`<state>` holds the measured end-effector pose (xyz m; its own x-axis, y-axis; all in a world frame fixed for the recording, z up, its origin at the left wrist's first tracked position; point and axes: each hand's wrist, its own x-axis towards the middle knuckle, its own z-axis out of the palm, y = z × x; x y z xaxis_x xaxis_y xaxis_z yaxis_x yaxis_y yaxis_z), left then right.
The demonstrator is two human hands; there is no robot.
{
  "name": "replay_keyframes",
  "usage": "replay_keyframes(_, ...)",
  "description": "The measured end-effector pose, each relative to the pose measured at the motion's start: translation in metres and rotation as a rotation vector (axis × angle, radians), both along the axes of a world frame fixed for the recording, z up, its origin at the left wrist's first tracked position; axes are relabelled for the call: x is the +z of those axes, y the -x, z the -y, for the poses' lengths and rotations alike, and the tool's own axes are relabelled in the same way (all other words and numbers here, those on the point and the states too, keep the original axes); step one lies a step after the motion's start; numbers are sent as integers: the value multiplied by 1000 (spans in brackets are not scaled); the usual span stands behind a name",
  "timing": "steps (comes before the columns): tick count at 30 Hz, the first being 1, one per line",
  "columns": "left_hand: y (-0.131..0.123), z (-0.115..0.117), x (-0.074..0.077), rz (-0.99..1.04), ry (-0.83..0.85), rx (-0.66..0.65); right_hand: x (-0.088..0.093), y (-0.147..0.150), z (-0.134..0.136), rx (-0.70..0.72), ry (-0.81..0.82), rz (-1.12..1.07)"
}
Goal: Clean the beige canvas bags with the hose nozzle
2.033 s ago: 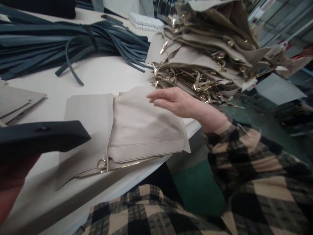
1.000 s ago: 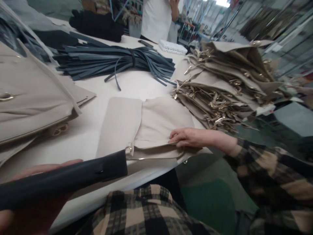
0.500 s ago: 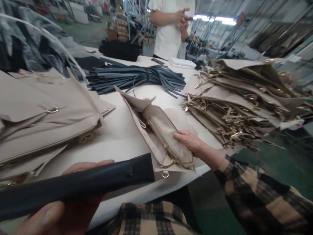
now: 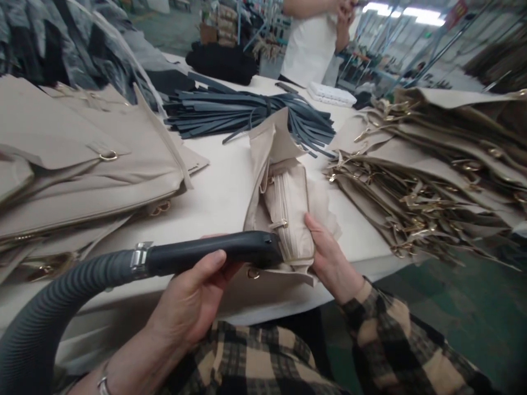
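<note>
My left hand (image 4: 197, 296) is wrapped round a black vacuum hose nozzle (image 4: 214, 249), thumb on top. A ribbed grey hose (image 4: 82, 285) joins the nozzle at a metal clamp and curves down to the left. The nozzle's tip is at the mouth of a beige bag (image 4: 294, 219), which stands unfolded on the table with its zipped inner pocket showing. With the thumb on the near right edge, my right hand (image 4: 329, 252) grips the bag; its other fingers are mostly hidden behind. A gold ring hangs at the bag's lower edge.
Beige bags (image 4: 102, 181) lie piled on the left, and a taller stack of bags (image 4: 444, 175) with gold fittings fills the right. Behind is a tied bundle of dark blue straps (image 4: 247, 112) on the white table (image 4: 218, 192). Across it stands a person (image 4: 308, 49) in white.
The nozzle has come right and forward to the bag's opening, bringing its hose into view. The bag has been turned more upright and its mouth spread. The view has shifted slightly.
</note>
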<state>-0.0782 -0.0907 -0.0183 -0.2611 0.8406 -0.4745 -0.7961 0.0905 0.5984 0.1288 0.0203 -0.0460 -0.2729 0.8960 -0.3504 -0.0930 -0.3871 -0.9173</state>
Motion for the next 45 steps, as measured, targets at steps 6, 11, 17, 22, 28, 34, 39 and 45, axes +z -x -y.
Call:
replay_keyframes(6,0,4,-1,24,-12,-3,-2,22,16,-126,158,-263)
replay_keyframes(11,-3,-5,6,38,-37,62,5,35,11,-342,292,-540)
replay_keyframes(17,-4,14,5,97,-4,36,9,43,15,-351,343,-491)
replay_keyframes(22,-4,10,1,158,28,33,16,46,18,-380,324,-427)
replay_keyframes(28,-5,-4,16,240,-43,172,13,51,29,-446,277,-400)
replay_keyframes(34,1,-29,29,263,-103,212,4,62,61,-426,170,-377)
replay_keyframes(39,9,-49,32,258,-92,278,2,58,70,-347,107,-278)
replay_keyframes(45,8,-77,48,316,-143,301,-4,53,73,-34,-19,-156)
